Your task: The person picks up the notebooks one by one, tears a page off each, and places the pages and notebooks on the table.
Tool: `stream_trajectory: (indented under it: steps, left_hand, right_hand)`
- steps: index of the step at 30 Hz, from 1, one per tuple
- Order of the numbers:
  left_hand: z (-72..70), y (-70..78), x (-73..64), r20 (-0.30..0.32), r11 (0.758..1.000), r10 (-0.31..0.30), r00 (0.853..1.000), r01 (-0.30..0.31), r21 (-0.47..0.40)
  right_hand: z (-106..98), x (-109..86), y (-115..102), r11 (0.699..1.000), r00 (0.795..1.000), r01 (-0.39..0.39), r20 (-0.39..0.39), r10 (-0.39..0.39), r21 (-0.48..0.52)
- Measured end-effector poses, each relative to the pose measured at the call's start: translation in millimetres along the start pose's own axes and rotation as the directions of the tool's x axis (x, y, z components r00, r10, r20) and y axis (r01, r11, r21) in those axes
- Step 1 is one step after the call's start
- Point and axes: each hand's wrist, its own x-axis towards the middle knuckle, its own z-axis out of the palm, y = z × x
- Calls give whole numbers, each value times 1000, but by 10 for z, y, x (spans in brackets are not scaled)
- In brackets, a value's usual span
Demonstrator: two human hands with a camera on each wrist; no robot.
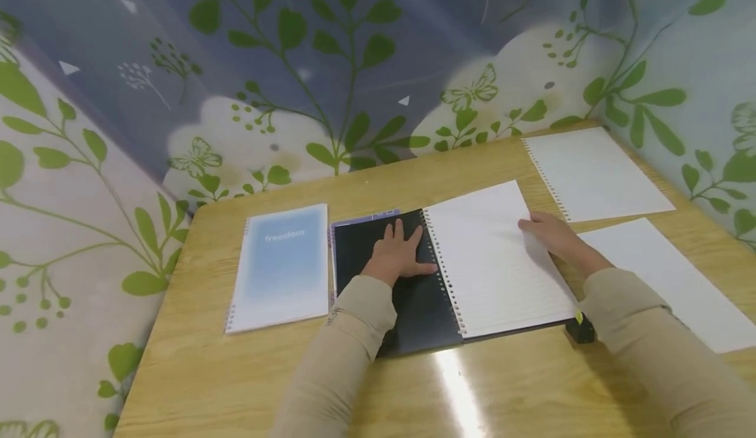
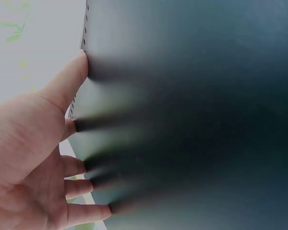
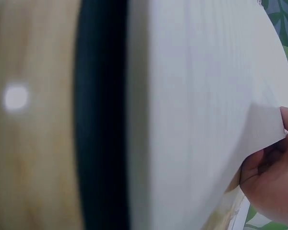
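An open ring-bound notebook lies before me, its black cover (image 1: 407, 313) to the left and lined white pages (image 1: 490, 274) to the right of the punched spine. My left hand (image 1: 398, 254) presses on the black cover with fingers spread; in the left wrist view the fingertips touch the dark surface (image 2: 192, 124) and the thumb lies by the row of holes. With thumb and fingers, my right hand (image 1: 549, 233) pinches the outer edge of a page. The right wrist view shows that page (image 3: 206, 96) bent up at the edge beside the hand (image 3: 273, 172).
Left of the open notebook lies a blue and white notebook (image 1: 283, 274) marked "freedom". Two loose sheets rest on the right: one hole-edged sheet (image 1: 596, 172) at the back and another sheet (image 1: 667, 287) nearer. A small black object (image 1: 580, 330) sits by my right sleeve. Patterned walls border the wooden table (image 1: 195, 372).
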Motion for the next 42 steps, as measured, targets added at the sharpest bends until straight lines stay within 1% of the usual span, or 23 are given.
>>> stream_trajectory:
  steps: [3, 4, 11, 15, 19, 25, 28, 32, 36, 42]
  left_hand:
    - [-12, -24, 11, -1, 1000, -22, 1000, 22, 2]
    - [-14, -26, 17, -1, 1000, -26, 1000, 26, 0]
    - [-12, 7, 33, 21, 999, -26, 999, 26, -26]
    - [-21, 18, 28, 22, 999, -37, 999, 37, -25]
    - [-34, 23, 22, 22, 999, -45, 999, 45, -19]
    - [-56, 35, -6, 37, 998, -44, 998, 46, -37]
    - [-71, 35, -24, 39, 999, -44, 998, 45, -25]
    - [-88, 31, -46, 42, 999, -48, 998, 49, -14]
    - [-86, 29, -42, 41, 998, -51, 998, 52, -23]
    - [-66, 38, -19, 37, 999, -44, 998, 45, -30]
  right_hand:
    - [34, 12, -9, 999, 1000, -11, 10, 11, 30]
    - [41, 9, -7, 1000, 1000, -10, 6, 10, 26]
    - [46, -43, 31, 1000, 1000, 20, -6, -20, 13]
    - [59, -71, 23, 998, 999, 36, 7, -37, 49]
    - [83, -93, 31, 995, 999, 54, 0, -54, 80]
    - [113, -136, 36, 991, 999, 50, -2, -50, 124]
    - [121, -152, 27, 986, 997, 72, -3, -72, 148]
    - [121, -166, 14, 986, 995, 96, -7, -96, 135]
    - [116, -178, 6, 989, 996, 85, 6, -86, 122]
    - [108, -145, 35, 991, 997, 65, 26, -68, 116]
